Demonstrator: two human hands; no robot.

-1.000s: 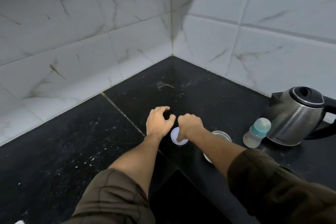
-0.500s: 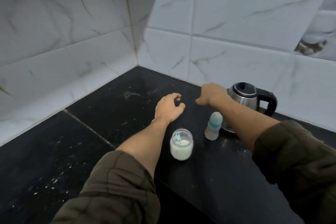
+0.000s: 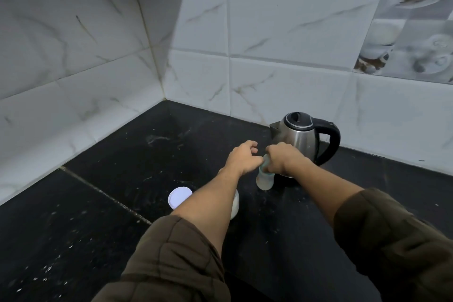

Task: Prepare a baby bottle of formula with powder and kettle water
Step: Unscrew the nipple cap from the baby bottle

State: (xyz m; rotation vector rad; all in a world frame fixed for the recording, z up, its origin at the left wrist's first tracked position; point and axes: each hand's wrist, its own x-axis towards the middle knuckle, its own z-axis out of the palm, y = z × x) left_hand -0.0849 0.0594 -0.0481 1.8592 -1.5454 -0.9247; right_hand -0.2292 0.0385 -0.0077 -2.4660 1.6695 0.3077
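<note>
A small baby bottle with a teal cap stands on the black counter in front of the steel kettle. My right hand is closed over the bottle's cap from above. My left hand hovers just left of the cap, fingers curled and apart, holding nothing. The powder jar stands nearer to me, mostly hidden behind my left forearm. Its white lid lies flat on the counter to the left of the jar.
The black counter fills a corner between two white tiled walls. White specks are scattered on it at the near left. The kettle's black handle points right.
My right hand has come down from the air beside the kettle onto the bottle's cap. My left hand moved right, toward the bottle. The view tilted up and the lid came into sight.
</note>
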